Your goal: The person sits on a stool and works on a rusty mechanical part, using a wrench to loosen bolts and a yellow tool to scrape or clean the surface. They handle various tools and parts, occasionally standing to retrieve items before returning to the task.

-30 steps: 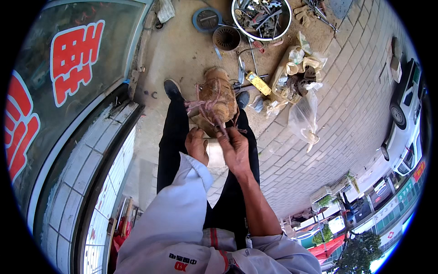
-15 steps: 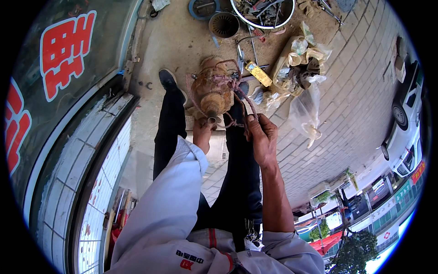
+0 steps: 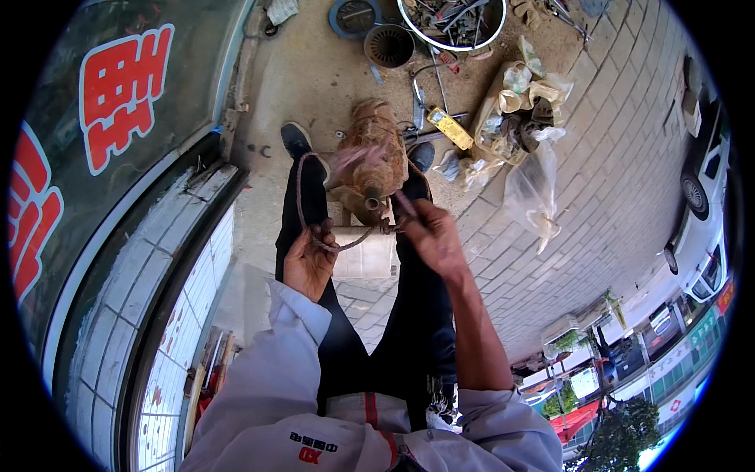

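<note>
Between my legs sits a rusty, brown, rounded metal body, like a pump or motor [image 3: 373, 126], with a short round pipe end facing me. Purplish-brown rope [image 3: 299, 189] lies across its top, blurred there, and loops out to the left. My left hand [image 3: 309, 266], closed, pinches this loop just left of the pipe end. To the right of the pipe end, my right hand [image 3: 436, 242] is closed on a blurred length of the same rope. More rope hangs below the pipe end, between the hands.
A pale block [image 3: 366, 256] is on the ground near me. Beyond are a dark ribbed bucket [image 3: 388, 47], a white-rimmed basin [image 3: 503, 23] of metal parts, a hacksaw-like tool with a yellow part [image 3: 450, 128] and plastic bags [image 3: 531, 193]. A tiled wall [image 3: 185, 299] runs along the left.
My left hand has moved from under the pipe end out to the left and now holds a rope loop. My right hand has shifted slightly left and downward; the rope has swung across the rusty body.
</note>
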The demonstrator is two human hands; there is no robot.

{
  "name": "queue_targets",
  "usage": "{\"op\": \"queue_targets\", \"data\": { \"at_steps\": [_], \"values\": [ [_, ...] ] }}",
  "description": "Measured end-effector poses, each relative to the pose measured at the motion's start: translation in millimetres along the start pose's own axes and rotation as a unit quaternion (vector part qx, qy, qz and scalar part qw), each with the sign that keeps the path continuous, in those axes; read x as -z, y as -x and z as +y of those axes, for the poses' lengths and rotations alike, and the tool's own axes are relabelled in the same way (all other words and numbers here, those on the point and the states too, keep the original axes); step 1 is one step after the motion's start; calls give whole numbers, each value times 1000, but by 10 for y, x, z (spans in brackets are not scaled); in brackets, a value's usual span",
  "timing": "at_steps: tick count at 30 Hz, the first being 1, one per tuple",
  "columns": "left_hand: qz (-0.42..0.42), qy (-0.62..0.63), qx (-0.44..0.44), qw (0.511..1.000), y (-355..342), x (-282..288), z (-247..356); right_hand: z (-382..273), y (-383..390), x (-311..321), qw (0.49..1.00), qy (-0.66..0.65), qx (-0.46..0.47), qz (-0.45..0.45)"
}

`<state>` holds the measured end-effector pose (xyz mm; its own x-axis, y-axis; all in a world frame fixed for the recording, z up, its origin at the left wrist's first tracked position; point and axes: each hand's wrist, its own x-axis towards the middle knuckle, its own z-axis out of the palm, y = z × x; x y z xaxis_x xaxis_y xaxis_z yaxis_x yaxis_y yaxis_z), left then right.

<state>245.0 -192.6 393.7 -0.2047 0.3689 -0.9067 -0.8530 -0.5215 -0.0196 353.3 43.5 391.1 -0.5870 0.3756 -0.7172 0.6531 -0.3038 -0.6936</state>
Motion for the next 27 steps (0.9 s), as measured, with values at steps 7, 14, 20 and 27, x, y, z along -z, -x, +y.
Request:
{"op": "queue_targets", "data": {
  "at_steps": [7,14,20,27],
  "values": [
    [-37,-29,55,997,-397,110,-61,629,171,-367,924,354,105,-93],
    [34,-81,23,996,-678,317,-231,828,177,-271,923,360,38,-131],
    [-11,-345,12,938,-243,72,-506,331,374,-182,954,191,-158,-165],
    [-96,-542,-79,831,325,-172,-767,-188,377,-320,981,116,-118,-105]
  ]
}}
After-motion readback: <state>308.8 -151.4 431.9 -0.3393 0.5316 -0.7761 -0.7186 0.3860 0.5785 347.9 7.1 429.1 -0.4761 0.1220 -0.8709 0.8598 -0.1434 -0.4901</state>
